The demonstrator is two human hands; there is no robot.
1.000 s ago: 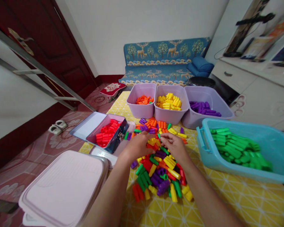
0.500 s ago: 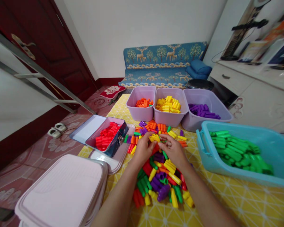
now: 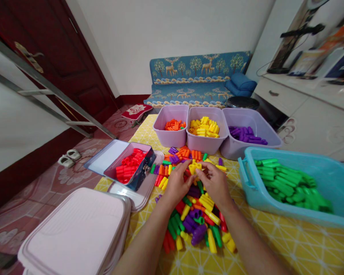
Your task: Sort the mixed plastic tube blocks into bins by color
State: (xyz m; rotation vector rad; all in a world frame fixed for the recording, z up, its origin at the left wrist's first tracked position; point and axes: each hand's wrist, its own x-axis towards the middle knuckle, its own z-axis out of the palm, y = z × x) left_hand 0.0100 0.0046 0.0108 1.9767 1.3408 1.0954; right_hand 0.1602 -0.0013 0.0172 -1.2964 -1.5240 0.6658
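Observation:
My left hand [image 3: 178,183] and my right hand [image 3: 216,184] meet over the middle of the table, thumbs and fingers closed around a cluster of yellow plastic tube pieces [image 3: 195,167]. Hollow ends on the cluster face me. Below my wrists lies a loose heap of mixed tube pieces, among them a purple piece [image 3: 199,234], a yellow piece [image 3: 211,240] and green pieces [image 3: 176,224]. More pieces lie beyond my fingers, including a row of orange pieces [image 3: 196,155]. My hands partly cover the heap.
Bins at the back hold orange pieces [image 3: 174,125], yellow pieces [image 3: 205,127] and purple pieces [image 3: 246,135]. A turquoise tub [image 3: 275,210] of green pieces stands right. Left are an open tin [image 3: 139,175] of red pieces and stacked lids [image 3: 74,229].
Both hands have shifted slightly to the right with the yellow pieces, which are turned so that their hollow ends show more. Bins and tub stay put.

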